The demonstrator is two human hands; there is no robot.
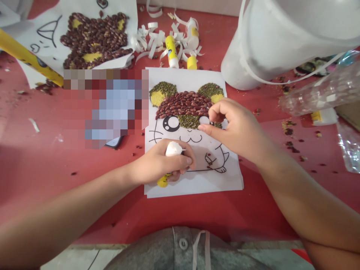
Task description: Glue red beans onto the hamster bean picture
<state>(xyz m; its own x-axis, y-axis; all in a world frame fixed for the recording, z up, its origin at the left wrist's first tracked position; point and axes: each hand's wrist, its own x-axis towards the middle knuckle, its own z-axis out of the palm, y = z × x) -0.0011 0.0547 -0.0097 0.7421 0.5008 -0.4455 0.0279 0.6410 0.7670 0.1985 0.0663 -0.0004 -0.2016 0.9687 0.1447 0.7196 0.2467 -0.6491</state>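
My left hand (pixel 165 159) is wrapped around a glue stick (pixel 173 149). Its white end sticks up above the thumb, and its yellow end shows below the fingers. Beneath both hands lies a sheet with a cartoon hamster drawing (pixel 188 131). Dark red beans (pixel 185 104) cover its head; small green beans (pixel 163 88) fill the ears and the patch between the eyes. Yellow grains (pixel 158 98) fill the inner ears. Over the drawing's right eye, my right hand (pixel 229 122) has curled fingers and a thumb set apart, with nothing visible between them.
A white bucket (pixel 270 41) stands at the back right beside a clear plastic bottle (pixel 317 92). Glue sticks (pixel 172 51) lie among paper curls (pixel 156 41). Another bean-covered picture (pixel 95 37) is at the back left, near a blurred-out patch over a phone (pixel 115 142). Loose beans dot the red table (pixel 112 202).
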